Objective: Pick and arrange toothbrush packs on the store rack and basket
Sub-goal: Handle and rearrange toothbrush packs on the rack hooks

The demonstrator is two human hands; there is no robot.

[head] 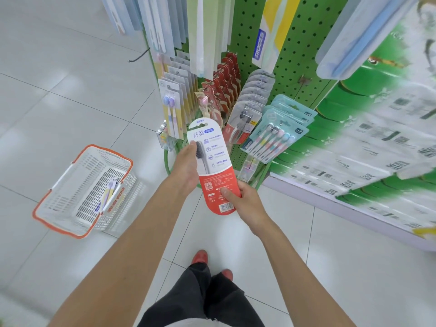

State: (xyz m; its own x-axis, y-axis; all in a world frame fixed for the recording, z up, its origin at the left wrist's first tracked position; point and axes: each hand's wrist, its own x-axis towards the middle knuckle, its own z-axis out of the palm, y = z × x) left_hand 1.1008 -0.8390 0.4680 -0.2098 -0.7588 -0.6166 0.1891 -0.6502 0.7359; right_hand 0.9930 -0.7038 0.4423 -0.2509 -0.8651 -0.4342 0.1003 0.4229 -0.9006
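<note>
- The red-and-white toothbrush pack [213, 166] is held in front of the green pegboard rack [299, 55], its top edge just short of the hanging rows.
- The left hand [186, 166] grips the pack's left edge, thumb on the front.
- The right hand [240, 199] pinches the red lower end, thumb pressed on the front.
- Open tiled floor [70, 90] lies left and near.
- A white basket [63, 199] stands there, well apart from the hands, with a purple pack [109, 194] inside.
- Hanging red packs [224, 83] and teal packs [278, 138] crowd the rack just beyond.
- A hook [139, 55] juts out at the far left edge.
- A shelf of green boxes [377, 138] walls in the right side.
</note>
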